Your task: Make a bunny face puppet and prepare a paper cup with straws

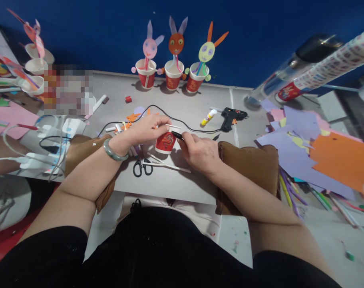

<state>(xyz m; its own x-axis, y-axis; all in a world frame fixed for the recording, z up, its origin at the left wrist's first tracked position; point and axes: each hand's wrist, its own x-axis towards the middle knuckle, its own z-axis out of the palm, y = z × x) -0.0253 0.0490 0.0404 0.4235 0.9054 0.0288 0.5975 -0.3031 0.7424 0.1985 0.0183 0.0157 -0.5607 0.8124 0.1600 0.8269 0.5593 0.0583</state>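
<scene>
A red paper cup point(165, 143) with a gold dragon print stands on the table in front of me. My left hand point(150, 129), with a bangle on its wrist, has thumb and fingers closed at the cup's white rim. In my right hand point(201, 155) a slim black pen point(178, 135) is gripped, one end reaching the cup near its rim. Whether it touches or pierces the wall I cannot tell. Black-handled scissors point(142, 168) lie just below the cup, with thin white sticks point(172, 167) across them.
Three cups with paper rabbit heads point(172, 78) line the blue wall. A black glue gun point(231, 118), its cable, and a yellow glue stick point(208, 117) lie beyond my right hand. Coloured paper point(334, 156) is piled right; a power strip point(58, 148) sits left. Brown cushions point(250, 172) support my forearms.
</scene>
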